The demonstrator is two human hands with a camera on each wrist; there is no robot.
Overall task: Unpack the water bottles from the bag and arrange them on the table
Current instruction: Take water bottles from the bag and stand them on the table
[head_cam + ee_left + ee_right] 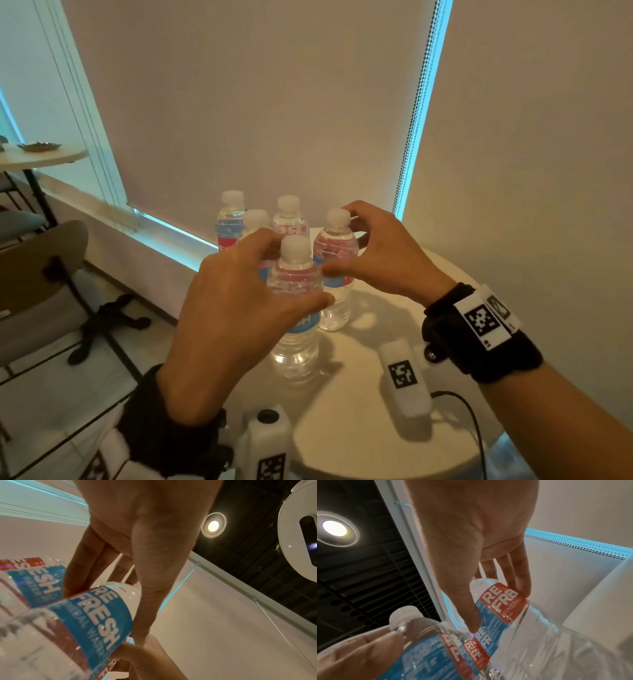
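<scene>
Several clear water bottles with white caps and red-and-blue labels stand close together on a round white table (376,459). My left hand (294,274) grips the front bottle (295,346) around its shoulder, thumb across the front and fingers behind. My right hand (337,240) holds the right bottle (337,310) near its neck. The left wrist view shows my left hand (106,612) around the front bottle (96,622). In the right wrist view my right hand (498,608) pinches the right bottle (508,609) at its label. Three more bottles (289,216) stand behind. No bag is in view.
A white tagged device (406,377) with a black cable (474,425) lies on the table near my right wrist. A chair (41,274) stands on the floor to the left, with another small table (41,157) beyond. A window blind hangs close behind the bottles.
</scene>
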